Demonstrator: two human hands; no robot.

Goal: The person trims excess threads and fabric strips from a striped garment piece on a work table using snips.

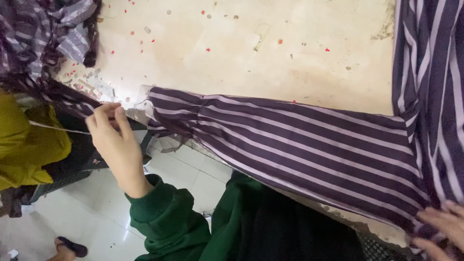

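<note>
A dark purple shirt sleeve [299, 140] with pale stripes lies stretched along the edge of a beige worktable [251, 53]. My left hand [113, 137], in a green sleeve, is just left of the sleeve's cuff [162, 104]. Its fingertips are pinched together on a thin pale thread [58, 126] that runs off to the left. My right hand [442, 229] is at the bottom right, partly cut off by the frame. Its fingers lie spread on the striped cloth where the sleeve meets the shirt body [435, 72].
More striped cloth [43, 29] is heaped at the top left corner of the table. Small red and grey specks dot the tabletop. Yellow-green fabric [24, 145] sits at the left. Below the table edge are white floor tiles [188, 169] and a sandalled foot [67, 247].
</note>
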